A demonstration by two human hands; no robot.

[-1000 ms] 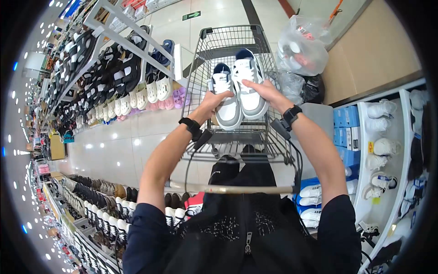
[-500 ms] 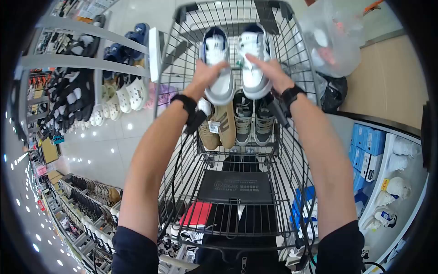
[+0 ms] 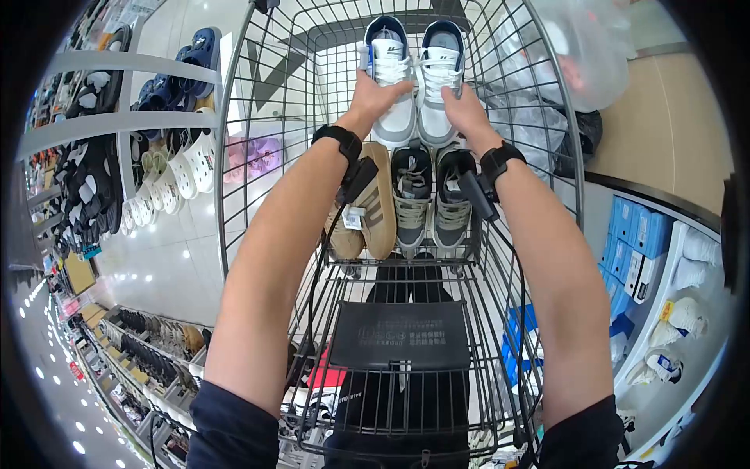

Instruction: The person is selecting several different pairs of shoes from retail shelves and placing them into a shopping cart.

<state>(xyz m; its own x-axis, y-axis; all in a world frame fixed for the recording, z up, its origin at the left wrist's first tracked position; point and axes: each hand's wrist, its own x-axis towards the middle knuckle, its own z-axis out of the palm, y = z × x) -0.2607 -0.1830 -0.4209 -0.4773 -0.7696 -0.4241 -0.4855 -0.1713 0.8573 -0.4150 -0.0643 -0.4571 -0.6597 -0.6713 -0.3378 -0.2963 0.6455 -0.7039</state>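
My left hand (image 3: 376,102) is closed round the side of a white shoe (image 3: 389,70) with a blue-grey lining. My right hand (image 3: 469,116) grips the matching white shoe (image 3: 439,78) by its outer side. The pair is side by side, toes toward me, inside the far part of a black wire shopping cart (image 3: 580,176). Just below the white pair lie tan shoes (image 3: 378,205) with a white tag, partly under my left wrist. Beside them are grey and black shoes (image 3: 412,197) with pale laces.
A black plastic panel (image 3: 398,334) spans the cart's near part. Racks with white clogs (image 3: 181,173) and dark blue clogs (image 3: 201,56) stand left. At right are a clear plastic bag (image 3: 582,62), blue boxes (image 3: 634,227) and a shelf of white shoes (image 3: 687,316).
Both hands and the white shoes have moved farther from me into the cart, and the two shoes are now closer together. The view has shifted slightly.
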